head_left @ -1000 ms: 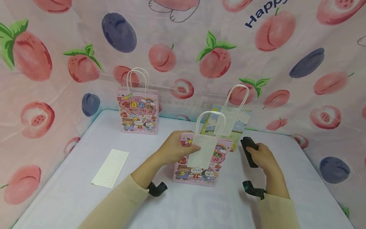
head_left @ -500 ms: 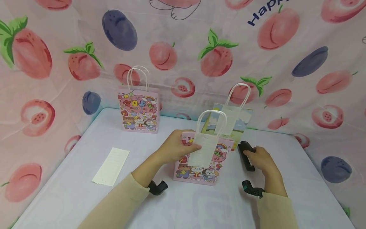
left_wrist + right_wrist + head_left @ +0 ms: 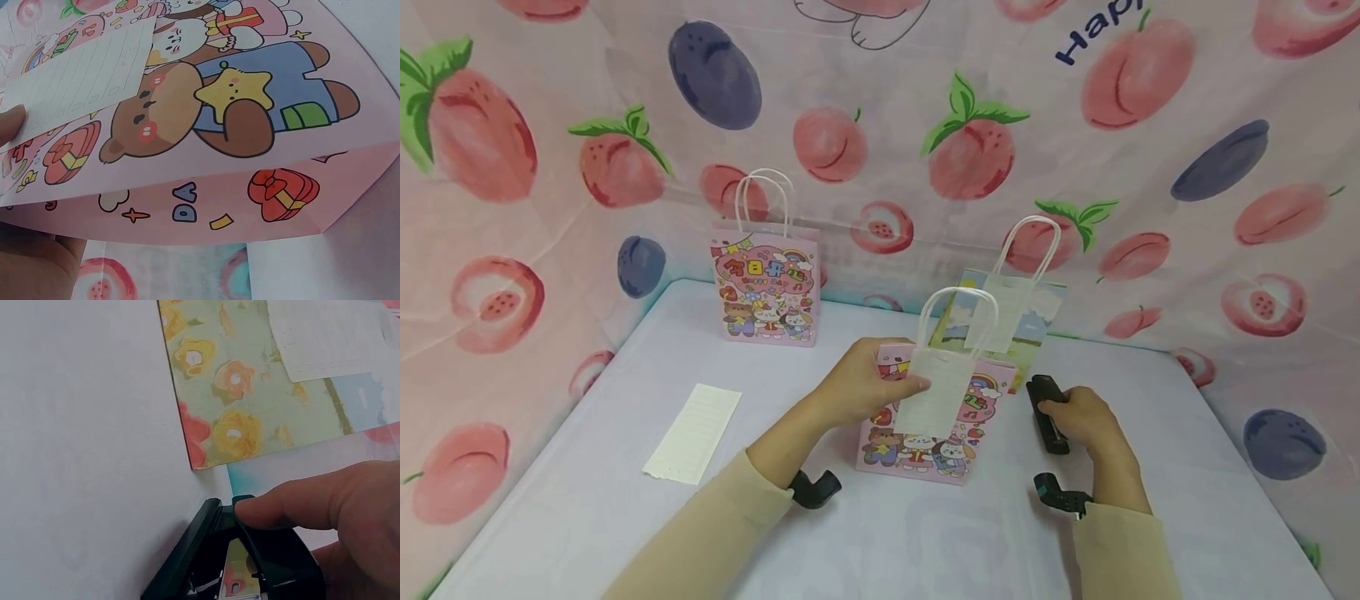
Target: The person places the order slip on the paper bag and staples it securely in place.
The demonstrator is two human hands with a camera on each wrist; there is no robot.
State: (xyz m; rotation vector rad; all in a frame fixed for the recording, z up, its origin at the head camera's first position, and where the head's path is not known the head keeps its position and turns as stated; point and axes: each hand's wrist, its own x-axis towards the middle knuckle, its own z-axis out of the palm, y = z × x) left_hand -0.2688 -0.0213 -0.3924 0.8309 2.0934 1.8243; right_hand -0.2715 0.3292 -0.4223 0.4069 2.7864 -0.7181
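My left hand (image 3: pixel 865 383) pinches the upper left edge of a pink paper gift bag (image 3: pixel 917 462) printed with cartoon animals. Its thumb presses a lined white paper slip (image 3: pixel 934 393) flat against the front, below the white handles. The left wrist view shows the thumb on the slip (image 3: pixel 81 81) and other fingers behind the bag (image 3: pixel 250 100). In my right hand (image 3: pixel 1084 417) is a black stapler (image 3: pixel 1047 414), held low over the table right of the bag. Up close, the right thumb lies along the stapler (image 3: pixel 281 550), whose arms stand apart.
A second pink gift bag (image 3: pixel 765 287) stands upright at the back left. Behind the held bag is a landscape-print bag (image 3: pixel 1033 329) with a white slip (image 3: pixel 1009 312) on it. Another slip (image 3: pixel 694 433) lies on the white table (image 3: pixel 587 517) at left. Fruit-print cloth hangs behind.
My right hand has shifted slightly left and lower with the stapler. The left hand keeps its grip on the bag and slip. The head view has tilted slightly.
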